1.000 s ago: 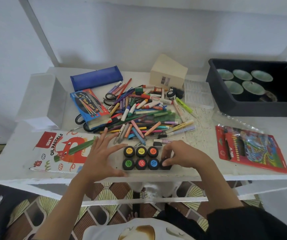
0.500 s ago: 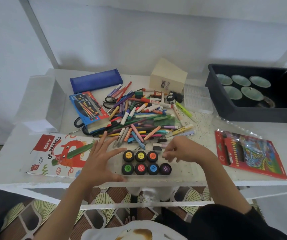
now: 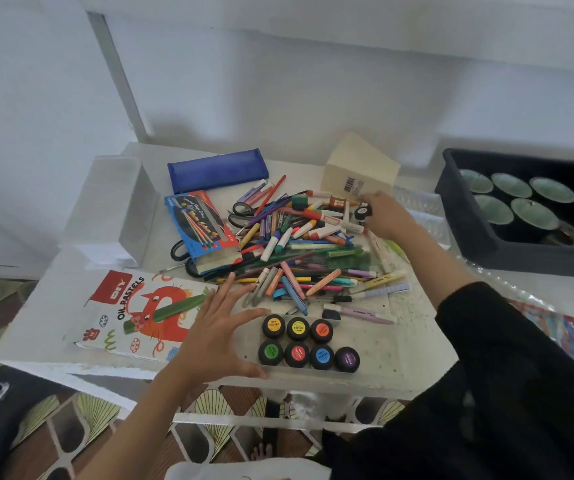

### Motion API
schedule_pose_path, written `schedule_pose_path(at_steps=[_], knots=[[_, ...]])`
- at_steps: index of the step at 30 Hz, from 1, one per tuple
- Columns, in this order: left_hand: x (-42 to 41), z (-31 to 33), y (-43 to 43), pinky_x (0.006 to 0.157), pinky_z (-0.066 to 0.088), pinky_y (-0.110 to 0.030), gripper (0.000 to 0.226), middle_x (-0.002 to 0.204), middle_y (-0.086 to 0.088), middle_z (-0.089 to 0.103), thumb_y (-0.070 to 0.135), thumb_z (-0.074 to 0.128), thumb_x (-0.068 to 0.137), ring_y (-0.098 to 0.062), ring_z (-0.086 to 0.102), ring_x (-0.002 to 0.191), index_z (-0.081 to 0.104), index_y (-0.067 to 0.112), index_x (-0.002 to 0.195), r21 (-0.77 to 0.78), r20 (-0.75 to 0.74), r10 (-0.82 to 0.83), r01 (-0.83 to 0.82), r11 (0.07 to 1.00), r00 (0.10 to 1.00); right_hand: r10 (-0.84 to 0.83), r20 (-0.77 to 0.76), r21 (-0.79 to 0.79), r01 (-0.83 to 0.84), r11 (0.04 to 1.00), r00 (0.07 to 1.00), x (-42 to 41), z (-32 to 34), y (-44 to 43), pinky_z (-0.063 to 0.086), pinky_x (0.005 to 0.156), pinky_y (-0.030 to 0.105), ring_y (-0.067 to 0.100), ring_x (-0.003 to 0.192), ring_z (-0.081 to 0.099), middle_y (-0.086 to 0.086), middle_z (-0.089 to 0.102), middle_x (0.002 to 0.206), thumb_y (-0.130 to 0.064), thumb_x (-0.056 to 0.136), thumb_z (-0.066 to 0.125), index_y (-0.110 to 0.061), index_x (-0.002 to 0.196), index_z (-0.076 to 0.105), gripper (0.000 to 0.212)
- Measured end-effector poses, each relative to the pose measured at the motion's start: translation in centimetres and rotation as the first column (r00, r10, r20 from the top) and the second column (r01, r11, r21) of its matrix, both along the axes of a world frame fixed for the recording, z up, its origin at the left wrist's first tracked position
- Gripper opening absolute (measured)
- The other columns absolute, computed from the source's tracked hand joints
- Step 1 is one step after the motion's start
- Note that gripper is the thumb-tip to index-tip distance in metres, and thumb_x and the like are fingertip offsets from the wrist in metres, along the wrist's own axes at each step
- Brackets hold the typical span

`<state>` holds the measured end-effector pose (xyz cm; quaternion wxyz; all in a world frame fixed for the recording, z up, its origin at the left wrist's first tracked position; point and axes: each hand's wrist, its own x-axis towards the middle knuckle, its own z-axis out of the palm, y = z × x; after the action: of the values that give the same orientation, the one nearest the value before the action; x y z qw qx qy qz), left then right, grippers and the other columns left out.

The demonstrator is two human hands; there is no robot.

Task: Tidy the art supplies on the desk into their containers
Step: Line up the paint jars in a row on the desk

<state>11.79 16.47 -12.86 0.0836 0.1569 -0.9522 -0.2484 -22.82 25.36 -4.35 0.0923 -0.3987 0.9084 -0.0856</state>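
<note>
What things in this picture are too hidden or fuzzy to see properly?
Head view only:
- Whether the right hand grips the small black pot: the hand itself hides the contact.
- Red packet: the black sleeve covers most of it.
- Black bin: cut off by the right edge.
- Paint pot lids: labels too blurred.

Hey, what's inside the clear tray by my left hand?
Seven paint pots: three in the far row, four in the near. The far-right slot looks empty. Your left hand hides the tray's left end.
</note>
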Motion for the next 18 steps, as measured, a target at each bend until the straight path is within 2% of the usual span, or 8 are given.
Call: schedule_pose_path(at_steps=[3, 5, 8, 11, 14, 18], knots=[[0.0, 0.2, 0.1, 0.115, -0.007, -0.044, 0.1, 0.154, 0.01, 0.018, 0.096, 0.041, 0.047, -0.011, -0.014, 0.145, 0.05, 0.043, 0.131, 0.011, -0.014, 0.0, 0.0, 1.0, 1.0, 0.037, -0.045, 0.082, -0.033, 0.996, 0.998, -0.4, -1.7, -1.2, 0.048, 0.092, 0.045, 0.032, 0.114, 0.052, 0.011, 0.046, 0.136, -0.003, 0.088, 0.049, -0.02, 0.137, 0.044, 0.053], [0.0, 0.2, 0.1, 0.114, -0.008, -0.042, 0.101, 0.154, 0.009, 0.02, 0.097, 0.039, 0.047, -0.012, -0.013, 0.145, 0.051, 0.041, 0.13, 0.006, -0.019, -0.001, 0.001, 1.0, 1.0, 0.011, -0.107, 0.066, -0.004, 0.998, 0.994, -0.3, -2.4, -1.6, 0.049, 0.088, 0.043, 0.033, 0.109, 0.054, 0.013, 0.047, 0.132, -0.008, 0.09, 0.051, -0.016, 0.134, 0.048, 0.046], [0.1, 0.2, 0.1, 0.113, -0.011, -0.039, 0.101, 0.154, 0.009, 0.019, 0.096, 0.041, 0.047, -0.011, -0.015, 0.145, 0.052, 0.04, 0.131, 0.003, -0.012, 0.003, -0.003, 1.0, 1.0, -0.043, -0.175, 0.016, 0.047, 0.999, 0.984, 0.2, -3.0, -2.0, 0.049, 0.087, 0.043, 0.037, 0.106, 0.055, 0.017, 0.042, 0.131, -0.004, 0.089, 0.05, -0.008, 0.131, 0.049, 0.042], [0.1, 0.2, 0.1, 0.113, -0.011, -0.037, 0.1, 0.154, 0.008, 0.02, 0.094, 0.045, 0.047, -0.011, -0.014, 0.145, 0.052, 0.039, 0.131, 0.013, -0.021, 0.003, -0.003, 1.0, 1.0, -0.062, -0.185, -0.028, 0.058, 0.998, 0.981, 0.4, -3.4, -1.7, 0.049, 0.084, 0.042, 0.039, 0.099, 0.057, 0.019, 0.039, 0.13, -0.004, 0.088, 0.053, -0.002, 0.125, 0.053, 0.037], [0.2, 0.1, 0.1, 0.114, -0.008, -0.04, 0.099, 0.154, 0.006, 0.021, 0.093, 0.047, 0.048, -0.011, -0.013, 0.145, 0.052, 0.039, 0.131, 0.017, -0.024, 0.005, -0.004, 1.0, 1.0, -0.074, -0.13, -0.161, 0.053, 0.986, 0.989, 0.5, -3.3, -0.8, 0.047, 0.083, 0.036, 0.038, 0.097, 0.057, 0.019, 0.038, 0.131, -0.006, 0.087, 0.054, 0.0, 0.122, 0.056, 0.036], [0.2, -0.1, -0.1, 0.115, -0.006, -0.042, 0.098, 0.155, 0.006, 0.02, 0.091, 0.052, 0.048, -0.011, -0.013, 0.145, 0.052, 0.039, 0.131, 0.004, -0.015, 0.002, -0.002, 1.0, 1.0, -0.109, -0.027, -0.405, 0.089, 0.91, 0.994, 2.1, -2.1, 1.1, 0.037, 0.083, 0.023, 0.028, 0.103, 0.052, 0.015, 0.043, 0.126, -0.008, 0.085, 0.059, -0.003, 0.117, 0.06, 0.033]])
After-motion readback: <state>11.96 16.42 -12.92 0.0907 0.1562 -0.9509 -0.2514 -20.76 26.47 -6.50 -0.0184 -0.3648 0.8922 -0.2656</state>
